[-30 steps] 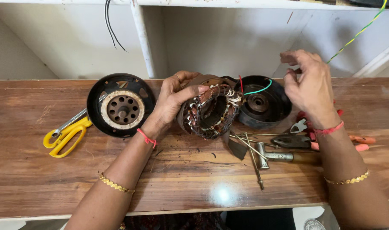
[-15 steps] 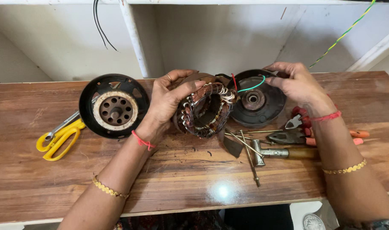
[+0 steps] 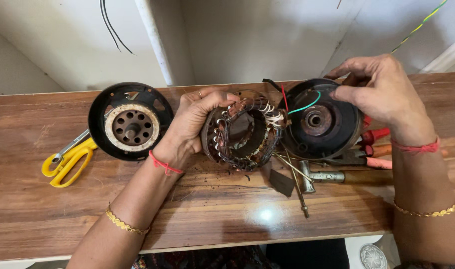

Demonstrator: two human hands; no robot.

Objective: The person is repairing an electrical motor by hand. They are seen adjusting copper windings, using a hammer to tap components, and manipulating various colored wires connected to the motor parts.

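My left hand (image 3: pixel 192 122) grips a round motor stator (image 3: pixel 245 133) with copper windings, tilted on its edge on the wooden bench (image 3: pixel 197 204). My right hand (image 3: pixel 377 92) pinches a thin green wire (image 3: pixel 303 105) that runs from the stator across a black round motor cover (image 3: pixel 319 119). A red wire also rises from the stator beside the green one. Both wrists wear red threads and gold bangles.
A second black motor cover with a rusty hub (image 3: pixel 130 122) lies at the left, beside yellow-handled scissors (image 3: pixel 68 157). A small hammer (image 3: pixel 332 177), long thin metal rods (image 3: pixel 295 182) and red-handled pliers (image 3: pixel 372 144) lie at the right. A white wall with hanging wires stands behind.
My right hand has come down from above the bench to the black cover's rim, still pinching the green wire. My left hand keeps its hold on the stator.
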